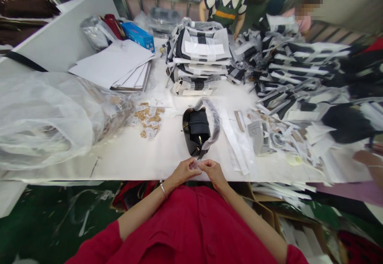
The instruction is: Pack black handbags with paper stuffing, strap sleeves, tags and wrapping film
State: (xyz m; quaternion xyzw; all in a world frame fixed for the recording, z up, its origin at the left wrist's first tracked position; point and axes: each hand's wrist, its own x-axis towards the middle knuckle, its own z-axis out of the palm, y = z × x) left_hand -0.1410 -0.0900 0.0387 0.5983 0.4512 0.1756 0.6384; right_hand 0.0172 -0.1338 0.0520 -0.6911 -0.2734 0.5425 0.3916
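Close to the table's front edge, my left hand [184,172] and my right hand [213,172] meet with fingertips pinched. Between them is a small piece of clear plastic [194,164], and both hands appear to grip it; its exact kind is too small to make out. Just beyond my fingers stands a black handbag [199,122] with gold-coloured metal parts. Its strap [214,122], wrapped in clear film, loops up on the right side of the bag. Neither hand visibly holds the bag.
Left lie small brown tags [149,118] and a large clear plastic bag [44,116]. Wrapped handbags [203,48] are stacked behind, with more piled right [305,68]. A tape dispenser [259,136] and paper scraps [299,138] lie right. A co-worker [226,6] stands across the table.
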